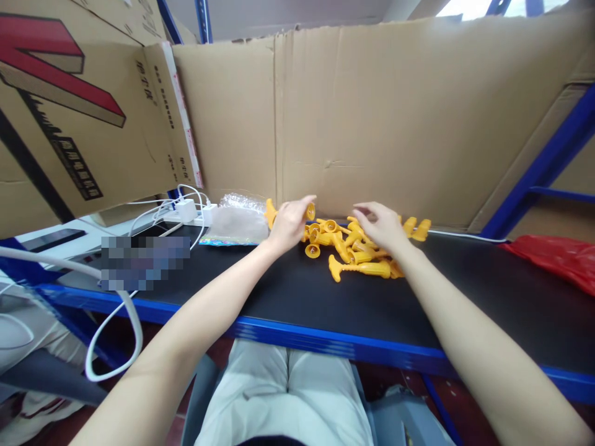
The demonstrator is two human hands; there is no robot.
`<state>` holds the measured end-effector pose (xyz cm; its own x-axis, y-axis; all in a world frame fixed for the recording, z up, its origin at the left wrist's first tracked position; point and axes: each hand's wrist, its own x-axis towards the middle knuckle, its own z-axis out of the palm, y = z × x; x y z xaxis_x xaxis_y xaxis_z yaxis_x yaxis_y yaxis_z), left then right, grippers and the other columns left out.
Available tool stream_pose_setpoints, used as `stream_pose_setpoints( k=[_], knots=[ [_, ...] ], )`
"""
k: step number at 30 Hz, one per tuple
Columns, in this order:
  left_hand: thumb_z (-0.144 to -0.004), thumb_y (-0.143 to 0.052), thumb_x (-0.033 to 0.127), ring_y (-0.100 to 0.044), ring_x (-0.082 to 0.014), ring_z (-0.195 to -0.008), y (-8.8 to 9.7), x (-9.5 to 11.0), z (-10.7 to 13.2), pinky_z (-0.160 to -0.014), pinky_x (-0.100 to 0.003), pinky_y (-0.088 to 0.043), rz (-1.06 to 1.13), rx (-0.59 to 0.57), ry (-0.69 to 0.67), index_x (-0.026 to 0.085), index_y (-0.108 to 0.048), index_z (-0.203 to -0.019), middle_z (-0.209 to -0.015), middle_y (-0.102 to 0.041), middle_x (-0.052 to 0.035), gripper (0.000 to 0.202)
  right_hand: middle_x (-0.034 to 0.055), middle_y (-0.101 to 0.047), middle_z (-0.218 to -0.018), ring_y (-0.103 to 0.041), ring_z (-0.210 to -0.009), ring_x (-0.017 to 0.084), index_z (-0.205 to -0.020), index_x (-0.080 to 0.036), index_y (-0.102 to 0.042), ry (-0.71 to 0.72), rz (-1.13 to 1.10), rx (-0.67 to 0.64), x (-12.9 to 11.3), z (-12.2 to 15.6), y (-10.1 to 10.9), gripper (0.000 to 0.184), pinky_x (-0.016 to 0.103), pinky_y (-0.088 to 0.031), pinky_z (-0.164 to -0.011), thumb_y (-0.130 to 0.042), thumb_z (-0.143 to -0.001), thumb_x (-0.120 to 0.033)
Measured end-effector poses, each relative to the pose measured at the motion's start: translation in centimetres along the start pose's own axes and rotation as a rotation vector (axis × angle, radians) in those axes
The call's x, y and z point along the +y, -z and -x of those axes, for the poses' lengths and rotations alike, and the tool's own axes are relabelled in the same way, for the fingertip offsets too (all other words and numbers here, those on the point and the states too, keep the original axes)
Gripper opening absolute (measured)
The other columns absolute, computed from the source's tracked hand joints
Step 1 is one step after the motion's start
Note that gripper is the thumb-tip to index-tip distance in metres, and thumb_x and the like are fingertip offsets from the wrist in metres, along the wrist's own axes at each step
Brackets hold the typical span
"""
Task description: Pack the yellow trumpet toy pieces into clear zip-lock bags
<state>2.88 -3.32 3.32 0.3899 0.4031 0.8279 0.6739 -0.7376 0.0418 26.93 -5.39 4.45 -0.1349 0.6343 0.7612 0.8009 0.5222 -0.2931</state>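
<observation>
My left hand (pixel 289 222) is closed around one yellow plastic T-handled piece; its handle (pixel 270 212) sticks out on the left and its round hollow end (pixel 310 211) on the right. Several similar yellow pieces (pixel 341 241) lie in a loose pile on the black shelf top. My right hand (pixel 379 224) hovers at the right side of the pile, fingers slightly bent and apart from the thumb, with nothing visible between them. Nearest me, one piece (pixel 360 267) lies sideways, showing a T-shaped handle, a twisted shaft and a wider body. The right hand and forearm hide part of the pile.
Left of the pile lies a clear plastic bag (pixel 237 220). White chargers (pixel 186 210) and cables crowd the left end, beside a blurred-out object (pixel 146 261). A cardboard sheet (pixel 372 124) stands behind. At far right is a red plastic bag (pixel 558 257). A blue metal edge (pixel 325 341) runs along the front.
</observation>
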Motion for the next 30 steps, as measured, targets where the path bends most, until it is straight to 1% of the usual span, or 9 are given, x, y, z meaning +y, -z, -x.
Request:
stream_pose_setpoints(
  k=[2,5,9,12,17,20,23,25,30],
  knots=[
    [-0.085,-0.033,0.005,-0.051,-0.0182,-0.112,-0.3,0.6,0.6,-0.092,-0.038,-0.039,-0.015,-0.077,-0.09,0.024,-0.025,-0.138,-0.119,-0.057,-0.007,0.058,0.007,-0.067,-0.095,-0.062,-0.087,0.022,-0.103,-0.021,-0.062,0.121,-0.082,-0.068,-2.3,0.3,-0.8,0.031,0.041,-0.047,-0.083,-0.052,-0.082,-0.042],
    [-0.089,-0.032,0.01,-0.05,-0.0189,-0.115,-0.9,1.5,0.9,-0.091,-0.036,-0.039,-0.012,-0.087,-0.184,0.02,-0.021,-0.141,-0.121,-0.056,-0.01,0.054,0.0063,-0.067,-0.088,-0.063,-0.081,0.021,-0.1,-0.02,-0.059,0.205,-0.168,-0.177,-4.5,0.8,-1.6,0.032,0.039,-0.048,-0.08,-0.054,-0.081,-0.045],
    [-0.092,-0.028,0.014,-0.047,-0.0184,-0.118,-1.2,2.1,0.7,-0.092,-0.036,-0.039,0.024,-0.069,-0.291,0.018,-0.018,-0.142,-0.125,-0.053,-0.0121,0.051,0.0052,-0.064,-0.081,-0.061,-0.073,0.019,-0.092,-0.02,-0.054,0.151,-0.283,-0.205,-5.3,1.3,-2.3,0.028,0.035,-0.05,-0.072,-0.055,-0.08,-0.045],
    [-0.092,-0.029,0.015,-0.049,-0.0183,-0.116,-1.0,1.8,0.5,-0.092,-0.035,-0.04,0.017,-0.089,-0.327,0.016,-0.025,-0.14,-0.124,-0.055,-0.0131,0.048,0.0047,-0.062,-0.081,-0.06,-0.072,0.017,-0.092,-0.019,-0.051,0.118,-0.336,-0.207,-5.1,1.3,-2.4,0.028,0.033,-0.05,-0.071,-0.056,-0.079,-0.043],
    [-0.089,-0.034,0.01,-0.049,-0.0205,-0.117,0.4,0.2,0.0,-0.101,-0.044,-0.033,-0.138,-0.082,-0.216,0.016,-0.051,-0.12,-0.116,-0.061,-0.0106,0.036,0.0036,-0.062,-0.083,-0.06,-0.071,0.016,-0.095,-0.021,-0.051,0.109,-0.244,-0.13,-4.0,0.9,-1.7,0.031,0.034,-0.049,-0.072,-0.06,-0.075,-0.043],
    [-0.089,-0.038,0.014,-0.042,-0.0217,-0.124,1.3,-0.5,-0.1,-0.107,-0.048,-0.023,-0.192,-0.046,-0.156,0.02,-0.059,-0.105,-0.125,-0.055,-0.0083,0.028,0.0043,-0.063,-0.085,-0.06,-0.07,0.016,-0.099,-0.021,-0.051,0.124,-0.196,-0.116,-3.2,0.7,-1.3,0.034,0.035,-0.049,-0.074,-0.061,-0.075,-0.043],
    [-0.089,-0.044,0.023,-0.033,-0.0255,-0.13,1.8,-0.5,-0.1,-0.105,-0.051,-0.025,-0.205,0.018,-0.047,0.022,-0.059,-0.104,-0.14,-0.04,-0.0087,0.022,0.0052,-0.064,-0.088,-0.06,-0.07,0.017,-0.1,-0.021,-0.052,0.097,-0.185,-0.118,-2.8,0.6,-1.0,0.036,0.035,-0.05,-0.073,-0.061,-0.075,-0.044],
    [-0.089,-0.046,0.027,-0.037,-0.0272,-0.128,1.7,-0.5,0.0,-0.099,-0.049,-0.033,-0.189,0.022,0.039,0.023,-0.055,-0.113,-0.142,-0.036,-0.0103,0.026,0.0057,-0.064,-0.09,-0.061,-0.072,0.017,-0.099,-0.021,-0.052,0.062,-0.203,-0.107,-2.8,0.5,-0.9,0.036,0.035,-0.05,-0.072,-0.061,-0.074,-0.046],
    [-0.086,-0.052,0.031,-0.059,-0.021,-0.1,1.1,-0.5,0.4,-0.083,-0.032,-0.046,-0.112,-0.077,0.208,0.025,-0.038,-0.133,-0.129,-0.05,-0.0102,0.049,0.0057,-0.064,-0.088,-0.06,-0.071,0.017,-0.096,-0.02,-0.053,-0.002,-0.281,-0.108,-2.3,0.6,-1.3,0.037,0.035,-0.051,-0.071,-0.061,-0.073,-0.048]
  ],
)
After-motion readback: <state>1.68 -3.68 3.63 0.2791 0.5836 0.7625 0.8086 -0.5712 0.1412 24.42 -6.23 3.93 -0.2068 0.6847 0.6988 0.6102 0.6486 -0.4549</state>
